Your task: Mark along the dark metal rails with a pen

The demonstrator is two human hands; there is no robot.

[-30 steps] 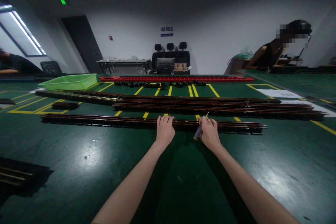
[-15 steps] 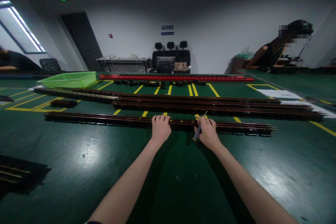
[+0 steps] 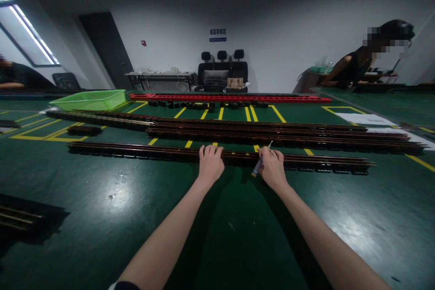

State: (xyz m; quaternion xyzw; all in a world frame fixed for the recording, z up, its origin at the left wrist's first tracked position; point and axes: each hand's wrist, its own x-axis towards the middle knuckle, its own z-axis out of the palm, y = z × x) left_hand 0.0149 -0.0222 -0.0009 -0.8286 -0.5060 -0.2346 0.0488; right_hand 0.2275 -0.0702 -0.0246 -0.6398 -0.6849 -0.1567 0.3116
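A long dark rail strip (image 3: 163, 151) with thin copper-coloured bars lies crosswise in front of me on the green table. My left hand (image 3: 210, 163) grips it near its middle, fingers bent over the far side. To the right, my right hand (image 3: 273, 167) also has its fingers over the strip. Within that same hand sits a small screwdriver (image 3: 257, 167), its handle pointing down toward me and its metal tip sticking out past the fingers. The fingertips of both hands are partly hidden behind the strip.
Just beyond lies a bundle of similar strips (image 3: 272, 133). Farther back are a red slotted bar (image 3: 238, 98), small black parts (image 3: 197, 105), a green basket (image 3: 90, 101) and paper sheets (image 3: 365, 119). More strips (image 3: 27, 217) lie at near left. A co-worker (image 3: 353, 65) is at right.
The long strip has slid to the right, both its ends farther right than before. Both hands stay on it, shifted slightly right in the picture, and the screwdriver is still in my right hand.
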